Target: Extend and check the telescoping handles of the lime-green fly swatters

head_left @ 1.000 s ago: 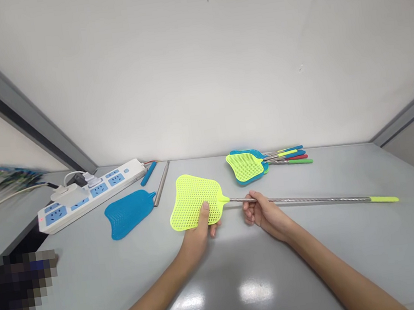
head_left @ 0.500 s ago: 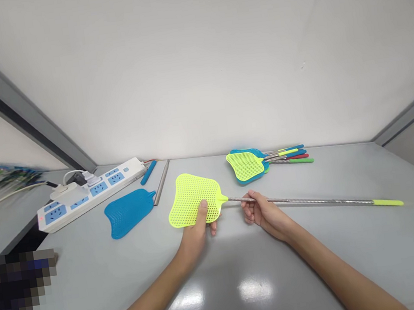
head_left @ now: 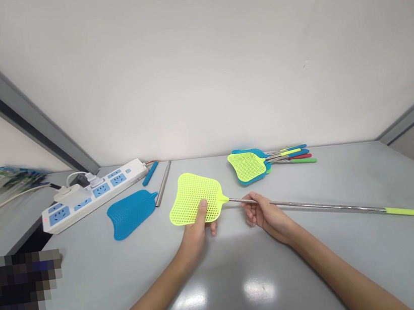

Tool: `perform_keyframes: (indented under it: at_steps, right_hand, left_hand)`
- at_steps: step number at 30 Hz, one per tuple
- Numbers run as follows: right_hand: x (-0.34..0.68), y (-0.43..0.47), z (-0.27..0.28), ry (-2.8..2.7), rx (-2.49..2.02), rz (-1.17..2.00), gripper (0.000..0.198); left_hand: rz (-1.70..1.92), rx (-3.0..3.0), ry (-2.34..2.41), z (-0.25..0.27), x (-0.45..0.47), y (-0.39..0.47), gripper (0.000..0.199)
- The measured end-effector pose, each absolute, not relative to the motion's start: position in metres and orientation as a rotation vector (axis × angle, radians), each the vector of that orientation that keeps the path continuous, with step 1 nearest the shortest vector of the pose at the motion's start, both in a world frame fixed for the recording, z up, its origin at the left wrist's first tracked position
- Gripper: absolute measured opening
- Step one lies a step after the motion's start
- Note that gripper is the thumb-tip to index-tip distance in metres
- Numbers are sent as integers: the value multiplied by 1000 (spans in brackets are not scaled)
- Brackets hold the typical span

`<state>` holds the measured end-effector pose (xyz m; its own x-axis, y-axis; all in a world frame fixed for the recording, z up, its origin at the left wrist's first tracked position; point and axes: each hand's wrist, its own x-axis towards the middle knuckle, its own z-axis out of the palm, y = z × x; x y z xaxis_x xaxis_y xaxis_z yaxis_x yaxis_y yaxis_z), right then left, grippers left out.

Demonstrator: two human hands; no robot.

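Observation:
A yellow-green fly swatter (head_left: 196, 197) with a long metal telescopic rod spans the middle of the head view. My left hand (head_left: 197, 227) grips its perforated head, thumb on top and fingers underneath. My right hand (head_left: 262, 213) is closed round the metal rod a little right of the head. The rod slants down to the right and ends in a yellow-green grip (head_left: 403, 211). To the left lies a loose blue swatter head (head_left: 133, 213). Beside it are a bare metal rod (head_left: 163, 183) and a blue grip (head_left: 150, 173).
A pile of fly swatters (head_left: 248, 166) with blue, yellow, red and green grips lies near the wall. A white power strip (head_left: 94, 198) with plugs in it stands at the left. Plastic-wrapped items (head_left: 16, 182) lie beyond the frame post.
The rod's grip end has shifted right and slightly downward, so the rod looks longer. Both hands keep their hold at nearly the same places. The camera view has moved slightly.

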<state>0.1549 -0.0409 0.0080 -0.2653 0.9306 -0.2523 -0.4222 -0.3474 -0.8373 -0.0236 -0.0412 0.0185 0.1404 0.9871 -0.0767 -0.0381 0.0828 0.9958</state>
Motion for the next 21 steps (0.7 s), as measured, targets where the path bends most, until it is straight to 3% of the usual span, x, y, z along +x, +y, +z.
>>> perform_keyframes:
  at_steps: [21]
  right_hand:
    - [155, -41, 9, -773, -975, 1788, 34]
  left_hand:
    - [996, 1030, 1062, 17, -22, -42, 38]
